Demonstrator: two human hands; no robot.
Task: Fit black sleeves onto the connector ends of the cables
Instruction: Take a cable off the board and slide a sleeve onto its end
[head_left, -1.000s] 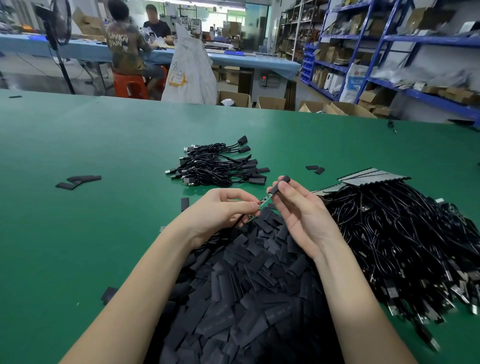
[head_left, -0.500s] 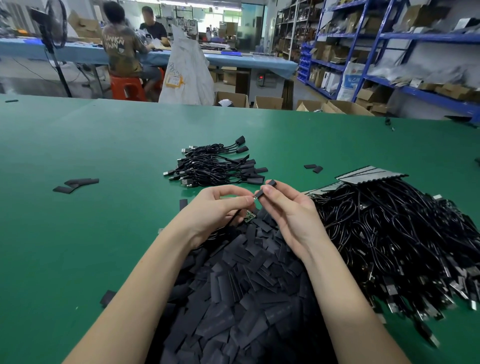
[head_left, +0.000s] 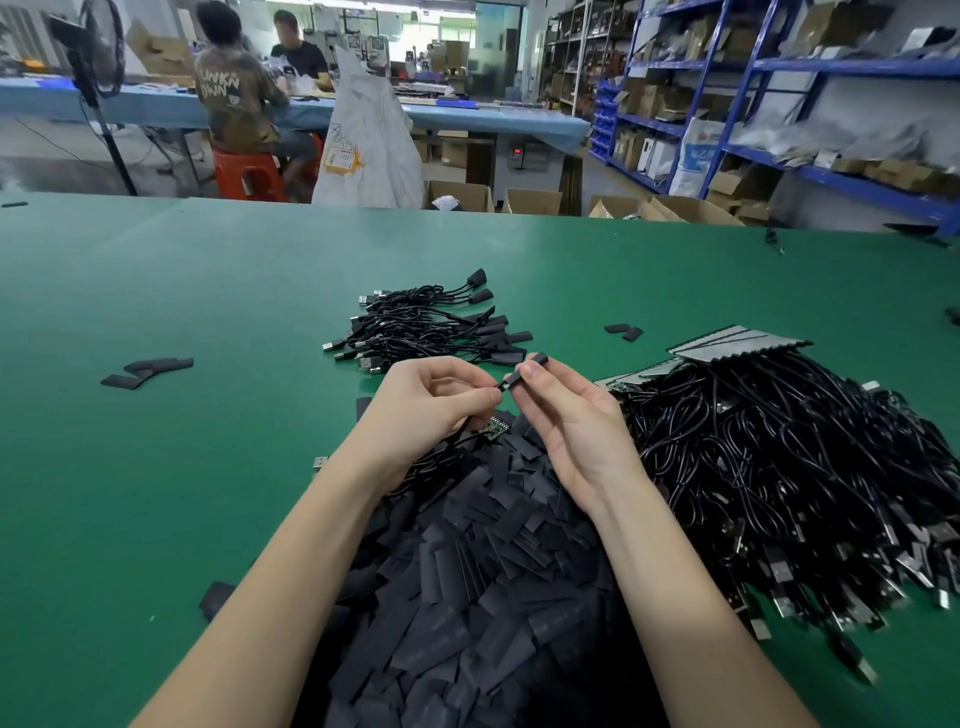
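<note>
Sleeve: a black sleeve (head_left: 524, 370) sits above the near pile, pinched at the fingertips of the right hand (head_left: 569, 421), one end poking out past them.
Cable: a thin black cable (head_left: 457, 439) runs through the left hand (head_left: 428, 410), whose thumb and forefinger pinch it just beside the sleeve's near end; a small green board (head_left: 493, 427) hangs at its lower end (whether the cable has entered the sleeve is not clear).
Hands: close together, fingertips almost touching.
Loose sleeves: a heap of sleeves (head_left: 467, 587) lies under both forearms on the green counter (head_left: 156, 467).
Unfinished cables: a big tangle of cables (head_left: 789, 483) at right.
Finished bundle: a small sleeved bundle (head_left: 431, 327) beyond the hands.
Strays: a few stray sleeves (head_left: 148, 370) at left.
</note>
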